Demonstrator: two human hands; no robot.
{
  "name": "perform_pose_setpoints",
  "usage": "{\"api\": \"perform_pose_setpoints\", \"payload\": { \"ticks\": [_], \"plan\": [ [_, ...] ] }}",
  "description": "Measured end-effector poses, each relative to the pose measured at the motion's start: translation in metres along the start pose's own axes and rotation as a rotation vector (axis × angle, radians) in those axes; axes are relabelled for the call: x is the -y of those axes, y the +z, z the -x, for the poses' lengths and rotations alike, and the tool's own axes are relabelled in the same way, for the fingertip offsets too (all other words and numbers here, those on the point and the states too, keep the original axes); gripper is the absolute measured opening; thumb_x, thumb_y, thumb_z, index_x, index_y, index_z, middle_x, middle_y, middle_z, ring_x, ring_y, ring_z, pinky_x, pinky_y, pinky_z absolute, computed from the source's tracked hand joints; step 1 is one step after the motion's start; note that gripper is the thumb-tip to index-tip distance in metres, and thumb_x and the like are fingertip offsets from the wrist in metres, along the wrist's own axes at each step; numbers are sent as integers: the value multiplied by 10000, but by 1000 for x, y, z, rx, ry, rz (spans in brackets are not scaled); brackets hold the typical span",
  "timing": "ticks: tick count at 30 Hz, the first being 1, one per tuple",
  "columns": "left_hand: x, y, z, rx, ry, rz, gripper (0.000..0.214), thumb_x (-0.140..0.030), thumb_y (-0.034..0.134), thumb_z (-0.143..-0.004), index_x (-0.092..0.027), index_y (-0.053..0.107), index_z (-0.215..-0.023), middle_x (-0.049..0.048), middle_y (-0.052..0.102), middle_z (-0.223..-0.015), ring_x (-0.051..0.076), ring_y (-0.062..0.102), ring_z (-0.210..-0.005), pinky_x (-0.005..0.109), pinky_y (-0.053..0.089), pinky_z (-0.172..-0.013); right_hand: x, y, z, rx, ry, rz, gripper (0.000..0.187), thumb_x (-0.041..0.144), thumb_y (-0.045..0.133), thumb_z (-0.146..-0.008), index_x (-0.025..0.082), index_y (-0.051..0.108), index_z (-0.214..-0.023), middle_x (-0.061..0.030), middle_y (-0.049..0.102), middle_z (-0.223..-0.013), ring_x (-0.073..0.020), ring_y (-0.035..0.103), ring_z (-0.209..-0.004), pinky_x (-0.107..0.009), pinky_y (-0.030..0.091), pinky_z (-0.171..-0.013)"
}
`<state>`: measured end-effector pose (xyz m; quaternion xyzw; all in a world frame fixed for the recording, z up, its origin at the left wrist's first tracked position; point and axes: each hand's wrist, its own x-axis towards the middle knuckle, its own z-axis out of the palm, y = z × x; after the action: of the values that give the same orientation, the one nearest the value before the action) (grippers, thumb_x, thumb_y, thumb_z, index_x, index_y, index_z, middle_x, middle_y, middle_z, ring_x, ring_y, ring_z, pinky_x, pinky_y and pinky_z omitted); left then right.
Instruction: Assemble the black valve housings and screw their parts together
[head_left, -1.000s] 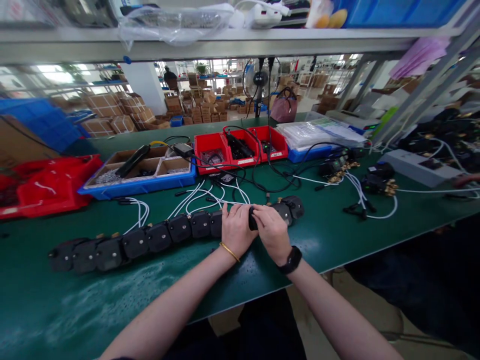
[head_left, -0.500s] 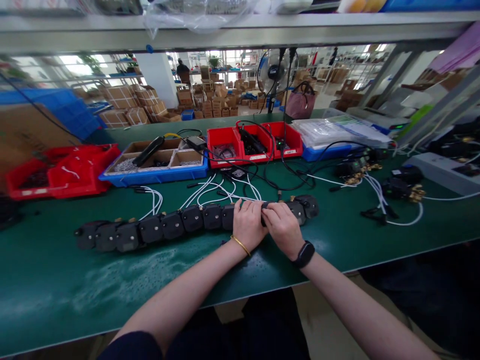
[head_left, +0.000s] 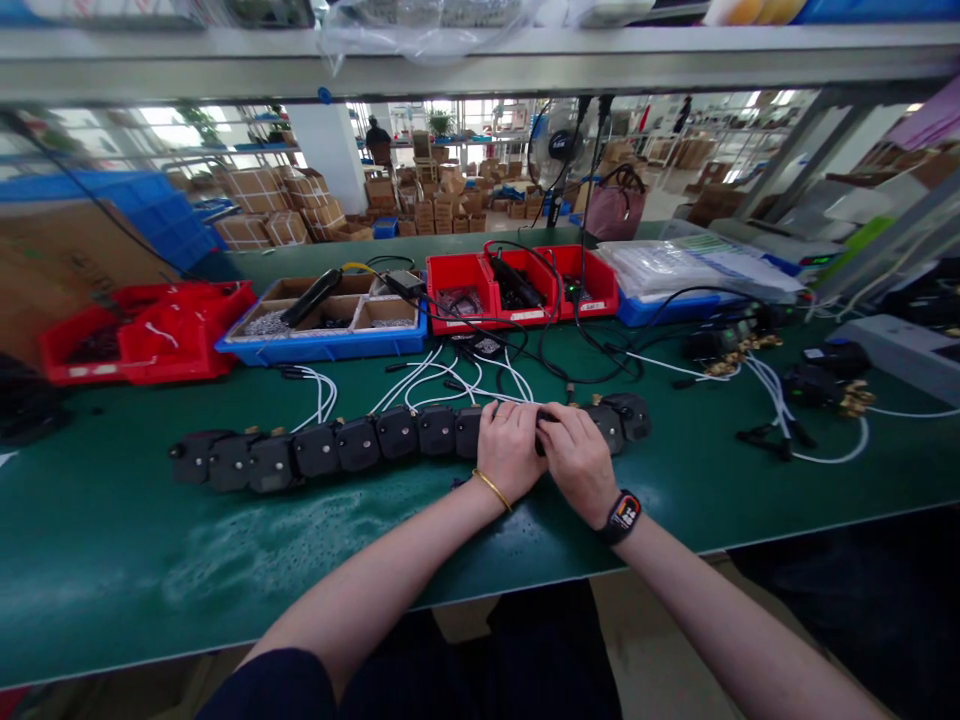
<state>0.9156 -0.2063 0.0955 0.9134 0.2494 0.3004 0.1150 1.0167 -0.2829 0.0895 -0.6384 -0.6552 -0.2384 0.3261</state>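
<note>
Several black boxy units [head_left: 356,443] with screws on their faces stand side by side in a curved row across the green bench. Toward the row's right end, my left hand [head_left: 508,445] is closed around one black unit [head_left: 541,440], most of which my fingers cover. My right hand [head_left: 581,455] pinches at the top of that same unit, its fingertips against the fingers of my left hand. What exactly the right fingertips grip is hidden. White cables [head_left: 420,380] with black ends lie behind the row, and brass fittings show along its back edge.
Behind the row stand a blue tray [head_left: 322,347] of small parts with a black tool on it, and red bins [head_left: 461,318]. More red bins [head_left: 180,365] sit left. Cabled black units with brass fittings [head_left: 825,380] lie right. A shelf [head_left: 480,75] spans above.
The whole view has shifted slightly, so the bench appears farther right. My right wrist has turned a little and the watch screen now shows lit. Both hands remain on the same unit.
</note>
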Motion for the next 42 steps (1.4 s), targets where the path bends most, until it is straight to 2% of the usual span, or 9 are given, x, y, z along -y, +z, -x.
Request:
{"api": "perform_pose_setpoints", "payload": {
  "ticks": [4,9,12,20,24,30,37,39,42],
  "plan": [
    [1,-1,0,5,6,-11,274,-280,503,-794,-190,516,-1053,53,641,-993,221,531,-999,410,305,-956,3,0,4,6,-17,-18,226,88,350,-947,63,573,-976,-126,506,-1102,-204,436,-1058,-392,401,-956],
    [1,0,1,1,10,-25,240,-263,484,-810,-189,516,-1036,45,640,-981,213,526,-1006,396,315,-938,3,1,4,-24,-1,-12,196,111,417,-940,74,583,-842,-120,528,-971,-197,460,-922,-362,440,-843],
    [2,2,2,-10,10,-29,230,-262,481,-815,-191,517,-1031,37,641,-979,210,527,-1001,391,318,-929,1,2,3,-21,-12,-6,198,128,435,-942,83,591,-830,-110,531,-947,-190,460,-885,-352,442,-819],
    [3,7,1,-26,21,-22,359,-327,585,-731,-184,518,-1054,54,629,-1003,240,524,-1010,411,314,-929,-3,-6,3,61,-78,51,287,139,334,-978,47,605,-1006,-123,534,-1038,-209,466,-968,-354,438,-888],
    [2,7,1,-30,32,-35,348,-314,581,-733,-185,522,-1050,56,631,-996,240,528,-1005,408,316,-922,-3,-7,2,84,-80,66,309,138,323,-977,45,617,-986,-126,538,-1020,-209,465,-948,-358,447,-878],
    [1,6,1,-38,20,-35,287,-289,553,-754,-186,527,-1021,52,637,-974,231,532,-990,398,320,-908,1,-3,5,50,-76,35,307,108,307,-971,23,594,-1038,-140,495,-1149,-219,425,-1064,-381,416,-959],
    [2,6,1,-44,16,-32,296,-288,540,-768,-183,517,-1043,46,638,-989,227,533,-998,405,325,-905,-1,-3,6,51,-62,39,289,94,328,-955,15,603,-995,-143,527,-1050,-212,448,-1015,-373,426,-939],
    [1,8,1,-48,8,-29,282,-281,537,-774,-184,519,-1038,44,639,-981,225,536,-991,408,331,-899,0,-3,7,54,-48,47,248,109,378,-947,31,608,-995,-136,519,-1081,-221,442,-1036,-392,408,-958],
    [-1,9,0,-28,12,-39,296,-251,551,-767,-175,516,-1051,53,636,-986,234,535,-993,421,344,-891,2,-5,12,55,9,88,209,140,451,-929,67,605,-1050,-127,438,-1243,-268,384,-1140,-452,359,-989]
  ]
}}
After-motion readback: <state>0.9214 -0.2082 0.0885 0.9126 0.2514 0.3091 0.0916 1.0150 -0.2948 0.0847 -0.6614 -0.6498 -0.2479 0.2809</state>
